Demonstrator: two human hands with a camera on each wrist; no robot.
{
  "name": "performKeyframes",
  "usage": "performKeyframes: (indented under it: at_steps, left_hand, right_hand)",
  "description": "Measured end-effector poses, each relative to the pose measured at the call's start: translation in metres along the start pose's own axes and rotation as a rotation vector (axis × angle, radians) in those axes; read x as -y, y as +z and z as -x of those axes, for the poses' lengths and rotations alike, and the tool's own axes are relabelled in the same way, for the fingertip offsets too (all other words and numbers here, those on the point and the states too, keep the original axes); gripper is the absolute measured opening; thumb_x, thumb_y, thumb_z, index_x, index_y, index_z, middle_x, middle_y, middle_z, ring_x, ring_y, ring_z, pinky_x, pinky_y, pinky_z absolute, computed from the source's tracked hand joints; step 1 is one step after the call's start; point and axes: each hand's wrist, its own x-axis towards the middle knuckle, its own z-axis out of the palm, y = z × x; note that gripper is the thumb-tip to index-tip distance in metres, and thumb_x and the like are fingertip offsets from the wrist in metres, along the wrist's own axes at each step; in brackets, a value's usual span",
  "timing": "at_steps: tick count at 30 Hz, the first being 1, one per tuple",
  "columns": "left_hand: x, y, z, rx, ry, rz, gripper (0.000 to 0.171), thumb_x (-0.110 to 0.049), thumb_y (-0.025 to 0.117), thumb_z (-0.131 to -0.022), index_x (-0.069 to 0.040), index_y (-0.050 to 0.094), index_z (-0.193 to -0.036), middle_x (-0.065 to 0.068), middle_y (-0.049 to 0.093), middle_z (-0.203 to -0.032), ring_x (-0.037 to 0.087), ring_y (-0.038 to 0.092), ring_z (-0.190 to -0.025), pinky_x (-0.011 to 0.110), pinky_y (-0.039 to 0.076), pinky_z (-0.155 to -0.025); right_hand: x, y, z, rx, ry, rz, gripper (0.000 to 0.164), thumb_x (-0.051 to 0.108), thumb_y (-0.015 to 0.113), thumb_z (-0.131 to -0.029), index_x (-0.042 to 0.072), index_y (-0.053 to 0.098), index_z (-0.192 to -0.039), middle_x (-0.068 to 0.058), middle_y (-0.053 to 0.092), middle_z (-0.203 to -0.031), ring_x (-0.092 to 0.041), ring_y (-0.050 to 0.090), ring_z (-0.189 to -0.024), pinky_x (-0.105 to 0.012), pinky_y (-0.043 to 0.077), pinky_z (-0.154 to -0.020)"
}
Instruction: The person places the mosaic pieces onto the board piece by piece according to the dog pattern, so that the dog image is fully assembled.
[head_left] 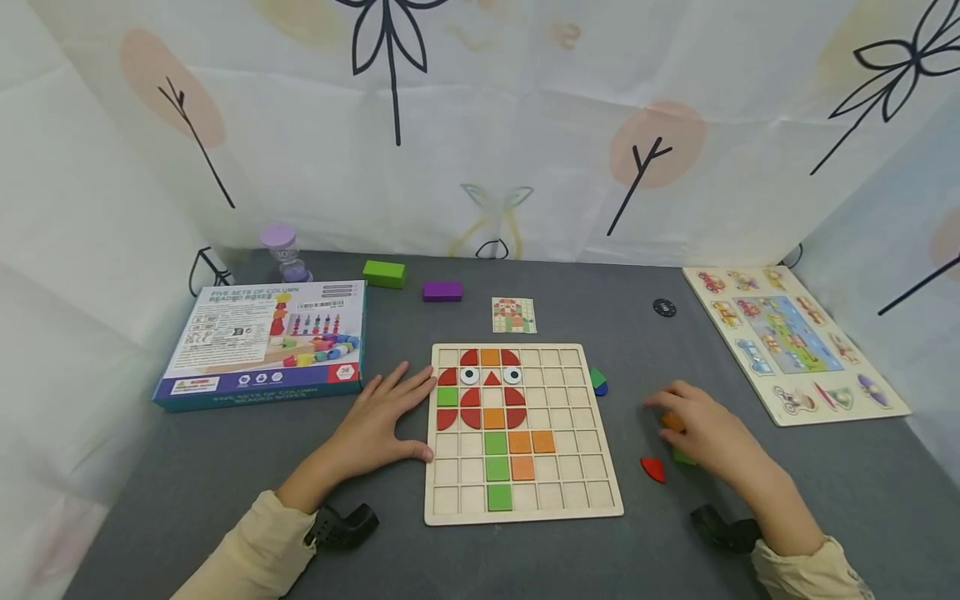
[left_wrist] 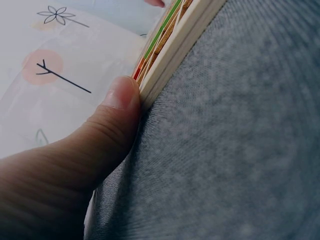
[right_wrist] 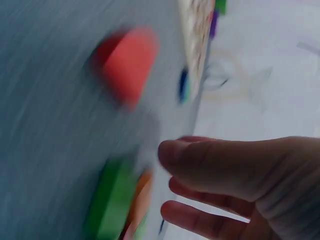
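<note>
1. White printed curtain (head_left: 517,100): encloses the grey tabletop (head_left: 397,567).
2. Grey tabletop: extends beyond the gridded board's (head_left: 570,469) near edge.
3. Gridded board: central; left and middle cells hold coloured tiles (head_left: 497,470).
4. Left hand (head_left: 386,425): fingers spread, touching the board's left edge, gripping nothing.
5. Right hand (head_left: 708,429): fingers loosely bent, gripping nothing, above an orange piece (head_left: 673,422) and green piece (head_left: 683,457), right of the board.
</note>
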Motion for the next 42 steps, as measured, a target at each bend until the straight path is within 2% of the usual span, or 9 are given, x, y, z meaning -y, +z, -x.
performKeyframes:
  at_steps: [4,8,15,20,24,29,37,42]
  left_hand:
    - [0.0,0.0,0.0,-0.009,0.004,0.003,0.097,-0.065,0.062,-0.058,-0.022,0.028,-0.137,-0.007,0.022,-0.143,0.025,0.007,-0.133,0.053,0.004,-0.101]
    - [0.0,0.0,0.001,-0.01,0.002,0.005,0.097,-0.065,0.062,-0.058,-0.022,0.028,-0.137,-0.007,0.022,-0.143,0.025,0.008,-0.133,0.053,0.004,-0.101]
    - [-0.001,-0.001,0.001,0.002,0.0,0.003,0.097,-0.065,0.061,-0.058,-0.022,0.027,-0.138,-0.008,0.021,-0.143,0.025,0.007,-0.133,0.052,0.004,-0.101]
    - [0.0,0.0,0.001,-0.002,0.005,0.002,0.097,-0.065,0.061,-0.058,-0.022,0.027,-0.138,-0.007,0.021,-0.143,0.025,0.007,-0.133,0.052,0.004,-0.101]
    - [0.0,0.0,0.001,-0.005,0.007,0.005,0.096,-0.065,0.061,-0.058,-0.022,0.027,-0.138,-0.008,0.021,-0.143,0.024,0.007,-0.133,0.052,0.004,-0.101]
    - [0.0,0.0,0.001,-0.01,0.01,0.005,0.097,-0.066,0.06,-0.058,-0.023,0.027,-0.138,-0.008,0.021,-0.143,0.024,0.007,-0.133,0.052,0.004,-0.101]
    - [0.0,0.0,0.001,-0.015,0.013,0.007,0.097,-0.066,0.06,-0.058,-0.022,0.027,-0.138,-0.007,0.021,-0.143,0.024,0.007,-0.133,0.052,0.004,-0.101]
    - [-0.001,0.0,0.001,-0.018,0.016,0.013,0.097,-0.065,0.061,-0.058,-0.021,0.028,-0.137,-0.005,0.023,-0.143,0.025,0.008,-0.133,0.053,0.005,-0.101]
  right_hand:
    - [-0.015,0.001,0.005,0.044,0.017,0.006,0.028,0.001,0.07,-0.068,0.01,0.064,-0.094,-0.005,0.055,-0.093,-0.023,0.053,-0.085,-0.038,0.046,-0.064]
    - [-0.02,0.005,0.006,0.037,0.04,0.008,0.028,-0.001,0.068,-0.068,0.011,0.064,-0.093,-0.005,0.055,-0.094,-0.024,0.052,-0.086,-0.039,0.046,-0.063]
    - [-0.017,0.008,0.004,0.028,0.094,0.056,0.022,0.009,0.068,-0.071,0.008,0.063,-0.092,-0.005,0.055,-0.09,-0.022,0.052,-0.082,-0.039,0.046,-0.064]
    - [-0.008,0.012,0.001,-0.006,0.093,0.069,0.022,0.017,0.069,-0.071,0.01,0.062,-0.09,-0.001,0.055,-0.085,-0.016,0.051,-0.076,-0.035,0.045,-0.061]
    - [0.007,0.014,-0.004,-0.061,0.042,0.058,0.021,0.019,0.069,-0.07,0.012,0.061,-0.088,0.004,0.054,-0.081,-0.012,0.05,-0.072,-0.03,0.043,-0.057]
    - [0.037,0.02,-0.008,-0.122,-0.09,0.045,0.023,0.021,0.071,-0.068,0.016,0.061,-0.088,0.008,0.054,-0.081,-0.007,0.048,-0.073,-0.026,0.044,-0.059]
    - [0.087,0.034,-0.008,-0.045,-0.259,-0.032,0.024,0.025,0.068,-0.071,0.021,0.06,-0.093,0.014,0.051,-0.089,0.0,0.045,-0.076,-0.019,0.046,-0.06]
    - [0.1,0.04,-0.01,-0.076,-0.287,-0.038,0.022,0.023,0.068,-0.07,0.022,0.06,-0.09,0.015,0.049,-0.087,0.001,0.046,-0.077,-0.018,0.044,-0.057]
